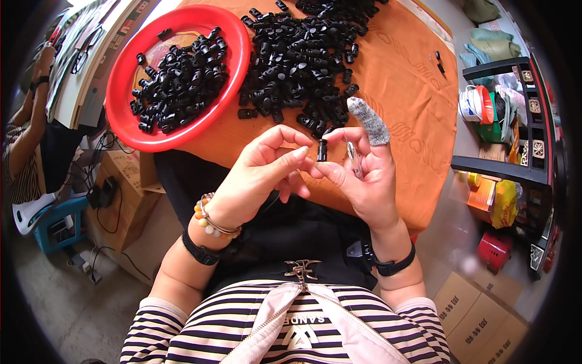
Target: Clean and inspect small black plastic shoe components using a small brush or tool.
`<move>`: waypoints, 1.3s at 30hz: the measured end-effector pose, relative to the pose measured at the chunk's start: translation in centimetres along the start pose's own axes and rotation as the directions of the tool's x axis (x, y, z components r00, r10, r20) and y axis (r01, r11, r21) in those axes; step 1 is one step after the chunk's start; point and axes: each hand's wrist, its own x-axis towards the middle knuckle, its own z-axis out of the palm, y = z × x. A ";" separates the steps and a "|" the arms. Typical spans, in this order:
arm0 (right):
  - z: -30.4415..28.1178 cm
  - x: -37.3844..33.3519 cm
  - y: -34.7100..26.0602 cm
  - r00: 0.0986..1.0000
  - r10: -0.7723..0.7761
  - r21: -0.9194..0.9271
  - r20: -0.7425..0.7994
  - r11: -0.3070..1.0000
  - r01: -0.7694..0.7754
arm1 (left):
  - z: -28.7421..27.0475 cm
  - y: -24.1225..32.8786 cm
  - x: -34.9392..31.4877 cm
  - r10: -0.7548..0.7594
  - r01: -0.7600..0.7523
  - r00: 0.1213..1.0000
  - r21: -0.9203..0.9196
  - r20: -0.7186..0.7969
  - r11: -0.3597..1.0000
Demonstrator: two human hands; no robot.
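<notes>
My right hand (371,176) pinches a small black part (322,150) between thumb and forefinger, just near of the pile (297,64) on the bench (415,109); whether my left hand (264,167) grips anything, I can't tell. A loose pinch or a nudge from the metal tool (352,155) could drop it.

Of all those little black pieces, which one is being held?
The single black piece pinched by the right hand, in front of the person; the others lie in the red basin or on the orange cloth.
</notes>
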 end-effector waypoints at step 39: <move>1.2 0.1 0.2 0.997 0.034 -0.180 0.073 0.983 -0.020 | 0.1 -0.4 0.4 0.149 -0.166 0.985 -0.244 -0.084 0.956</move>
